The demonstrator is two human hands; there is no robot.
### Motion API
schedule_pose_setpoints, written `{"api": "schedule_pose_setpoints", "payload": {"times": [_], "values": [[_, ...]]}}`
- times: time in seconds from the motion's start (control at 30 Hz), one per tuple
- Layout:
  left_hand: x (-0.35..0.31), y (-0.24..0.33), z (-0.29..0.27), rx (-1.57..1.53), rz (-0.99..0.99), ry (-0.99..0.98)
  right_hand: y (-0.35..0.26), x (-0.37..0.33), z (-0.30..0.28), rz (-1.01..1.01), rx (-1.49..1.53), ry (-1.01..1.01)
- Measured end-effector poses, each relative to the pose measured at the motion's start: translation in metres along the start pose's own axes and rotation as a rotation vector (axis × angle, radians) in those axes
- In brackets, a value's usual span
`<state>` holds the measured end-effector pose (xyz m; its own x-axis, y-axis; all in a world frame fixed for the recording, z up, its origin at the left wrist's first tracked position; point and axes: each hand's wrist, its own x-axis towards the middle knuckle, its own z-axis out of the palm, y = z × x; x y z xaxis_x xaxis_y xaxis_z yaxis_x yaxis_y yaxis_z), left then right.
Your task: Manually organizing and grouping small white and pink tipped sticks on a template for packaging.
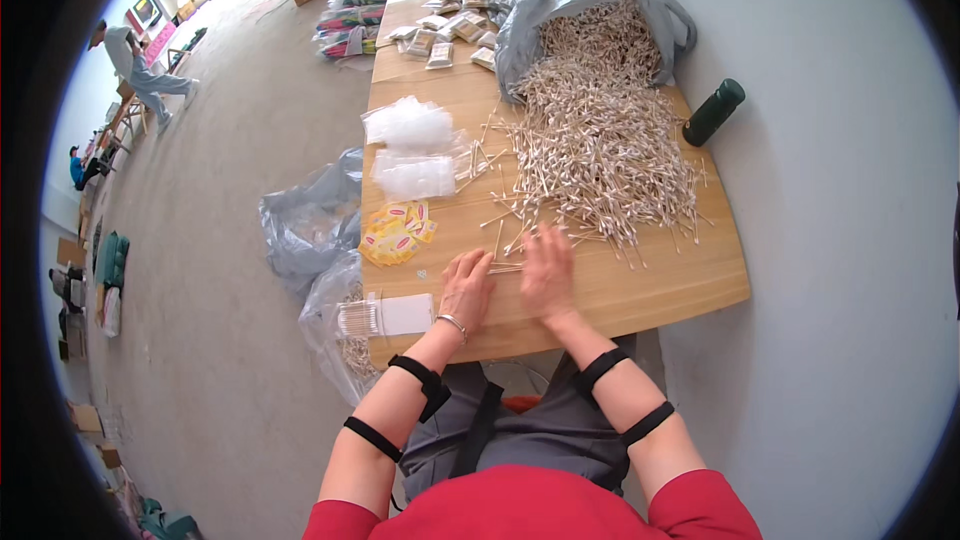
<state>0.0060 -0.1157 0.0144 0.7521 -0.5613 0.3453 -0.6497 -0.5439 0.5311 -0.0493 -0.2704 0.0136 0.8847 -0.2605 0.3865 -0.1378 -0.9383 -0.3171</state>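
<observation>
A large heap of white-tipped cotton swabs (600, 130) spills from a grey plastic bag (520, 25) across the wooden table. A few swabs (508, 268) lie crosswise between my hands, near the heap's front edge. My left hand (466, 288) has its fingers curled at one end of these swabs. On their other end, my right hand (547, 275) rests palm down, its fingers stretched toward the heap. To the left of my left hand, a clear pack of swabs (358, 318) lies beside a white card (407, 315).
Clear plastic sleeves (412, 175) and yellow printed cards (395, 233) lie along the table's left side. Filled packs (440, 55) lie farther back. A dark green bottle (714, 113) stands by the right wall. Plastic bags (312, 220) hang by the left edge. A person (145, 70) walks far left.
</observation>
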Motion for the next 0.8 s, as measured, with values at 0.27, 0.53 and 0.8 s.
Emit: {"api": "schedule_pose_setpoints", "payload": {"times": [0.27, 0.53, 0.8], "values": [[0.002, -0.018, 0.019, -0.133, 0.033, 0.02, 0.042, 0.014, -0.008, 0.158, 0.025, -0.101], [0.079, 0.004, 0.015, -0.053, -0.053, 0.094, 0.019, 0.01, 0.005, 0.04, -0.017, 0.008], [0.113, -0.021, 0.036, 0.016, -0.07, -0.094, 0.017, 0.012, 0.004, 0.273, -0.069, 0.133]]}}
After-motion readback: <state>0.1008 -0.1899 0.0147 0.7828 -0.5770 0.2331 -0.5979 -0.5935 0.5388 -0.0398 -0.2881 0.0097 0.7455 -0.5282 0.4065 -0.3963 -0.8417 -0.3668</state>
